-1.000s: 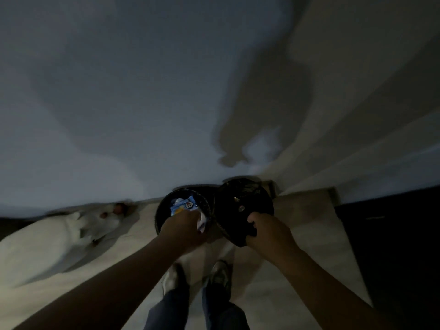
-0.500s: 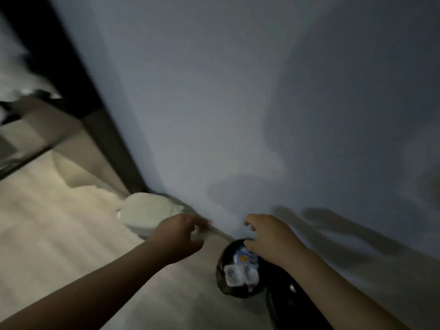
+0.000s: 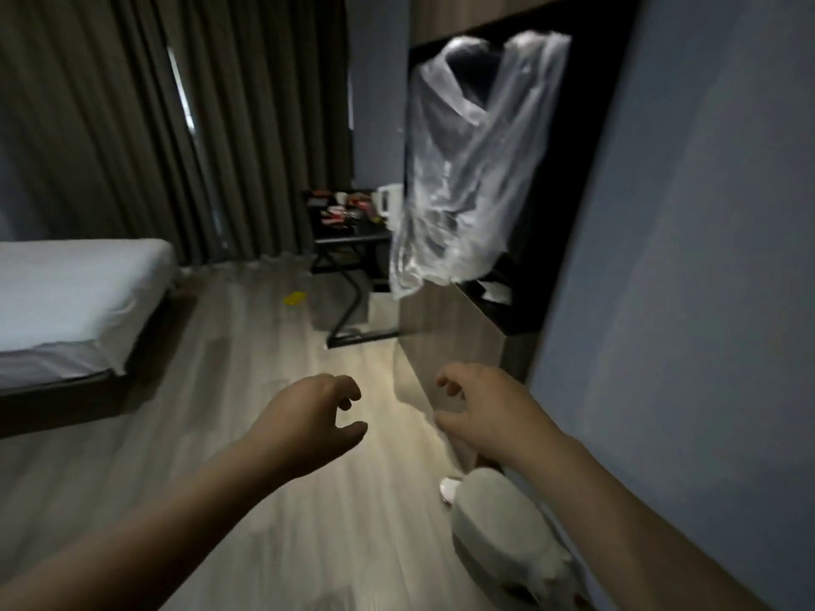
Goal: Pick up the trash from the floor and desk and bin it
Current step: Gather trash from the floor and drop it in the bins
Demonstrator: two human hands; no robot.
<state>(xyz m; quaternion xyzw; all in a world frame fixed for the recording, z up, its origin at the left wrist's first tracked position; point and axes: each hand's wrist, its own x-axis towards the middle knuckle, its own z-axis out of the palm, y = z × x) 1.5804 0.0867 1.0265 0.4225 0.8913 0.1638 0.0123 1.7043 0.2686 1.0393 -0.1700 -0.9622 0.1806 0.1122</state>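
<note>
Left hand (image 3: 308,421) and right hand (image 3: 478,412) at lower centre, both with fingers loosely curled, half open, holding nothing. Bin out of frame. Yellow scrap (image 3: 295,298) on wooden floor (image 3: 247,390) at centre. Cluttered dark desk (image 3: 348,222) beyond, small items blurred; white kettle (image 3: 388,200) on it. Clear plastic bag (image 3: 463,169) hanging upper right. White bundle (image 3: 498,522) against wall at lower right. Bed (image 3: 75,293) at left.

You had the bed (image 3: 75,297) on your left and the wall (image 3: 705,258) on your right. The desk (image 3: 353,233) stood far ahead before the curtains (image 3: 132,125), cluttered on top, a kettle (image 3: 389,198) at its right end. A scrap (image 3: 295,298) lay on the floor (image 3: 247,390) between bed and desk.
</note>
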